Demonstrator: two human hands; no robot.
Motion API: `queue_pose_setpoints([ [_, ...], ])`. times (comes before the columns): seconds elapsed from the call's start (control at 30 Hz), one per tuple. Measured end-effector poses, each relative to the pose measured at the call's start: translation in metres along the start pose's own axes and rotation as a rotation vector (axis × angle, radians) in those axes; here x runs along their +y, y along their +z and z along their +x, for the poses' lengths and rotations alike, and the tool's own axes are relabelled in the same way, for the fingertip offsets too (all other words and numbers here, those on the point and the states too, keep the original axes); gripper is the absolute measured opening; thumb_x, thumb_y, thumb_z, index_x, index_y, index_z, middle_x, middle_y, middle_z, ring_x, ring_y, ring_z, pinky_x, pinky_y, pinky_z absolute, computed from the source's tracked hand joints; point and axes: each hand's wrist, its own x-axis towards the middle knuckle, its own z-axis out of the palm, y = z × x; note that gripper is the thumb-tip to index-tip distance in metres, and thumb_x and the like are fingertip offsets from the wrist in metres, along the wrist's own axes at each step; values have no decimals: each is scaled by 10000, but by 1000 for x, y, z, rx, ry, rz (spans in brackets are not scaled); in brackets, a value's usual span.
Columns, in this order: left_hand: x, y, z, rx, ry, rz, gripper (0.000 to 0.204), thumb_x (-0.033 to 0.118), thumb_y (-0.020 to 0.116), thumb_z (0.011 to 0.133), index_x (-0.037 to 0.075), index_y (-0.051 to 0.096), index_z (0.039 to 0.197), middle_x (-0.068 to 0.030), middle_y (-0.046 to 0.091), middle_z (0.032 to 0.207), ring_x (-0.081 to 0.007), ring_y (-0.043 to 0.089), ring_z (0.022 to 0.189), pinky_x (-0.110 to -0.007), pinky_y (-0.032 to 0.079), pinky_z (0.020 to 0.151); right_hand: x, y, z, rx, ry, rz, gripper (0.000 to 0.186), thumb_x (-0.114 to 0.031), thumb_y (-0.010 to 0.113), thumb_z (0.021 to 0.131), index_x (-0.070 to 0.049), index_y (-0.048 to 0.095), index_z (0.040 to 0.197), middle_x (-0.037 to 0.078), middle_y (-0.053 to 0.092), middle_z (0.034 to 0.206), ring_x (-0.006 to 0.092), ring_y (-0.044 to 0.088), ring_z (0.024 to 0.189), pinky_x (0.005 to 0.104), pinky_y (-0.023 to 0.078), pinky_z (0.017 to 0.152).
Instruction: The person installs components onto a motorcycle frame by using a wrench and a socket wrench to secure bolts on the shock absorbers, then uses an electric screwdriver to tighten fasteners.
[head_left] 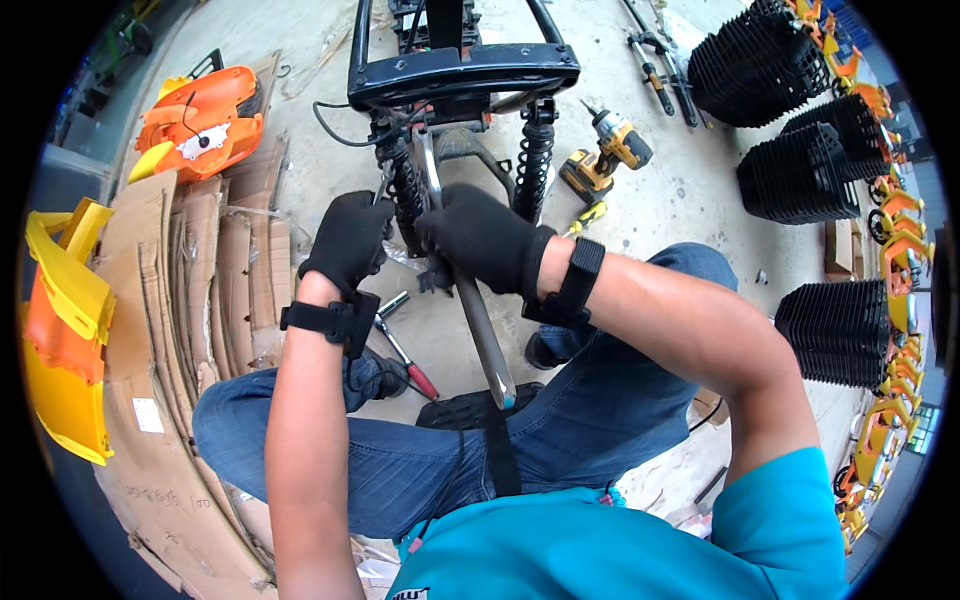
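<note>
Both my hands wear black gloves. My right hand (485,240) is closed round a long metal tube (480,325). The tube slants from under the black frame down toward my lap; its far part is shiny, its near part dull grey. Beside the left coil-spring shock absorber (404,190), my left hand (350,240) has its fingers curled together; what they pinch is mostly hidden. A second shock absorber (534,160) hangs from the right of the black vehicle frame (465,75). Below my hands, a ratchet wrench (405,358) with a red handle lies on the floor.
A yellow-black cordless impact driver (607,155) and a yellow-handled screwdriver (587,218) lie right of the frame. Flattened cardboard (150,330) and orange body panels (205,125) fill the left. Stacked black baskets (760,65) line the right, near two fork legs (655,75).
</note>
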Motion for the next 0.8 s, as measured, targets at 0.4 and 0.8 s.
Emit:
queue_pose_setpoints([
  [0.4, 1, 26, -4, -166, 173, 80, 269, 241, 557, 852, -14, 589, 772, -68, 550, 596, -167, 513, 517, -334, 407, 507, 6, -15, -56, 140, 337, 301, 136, -145, 554, 877, -28, 487, 899, 43, 517, 748, 131, 567, 609, 297, 523, 522],
  [0.8, 22, 92, 13, -279, 202, -455, 156, 204, 505, 902, 68, 580, 921, -11, 518, 663, -95, 444, 450, -241, 348, 393, 33, -69, -104, 470, 233, 257, 103, -120, 548, 864, -35, 509, 908, 42, 535, 741, 112, 542, 567, 257, 488, 496],
])
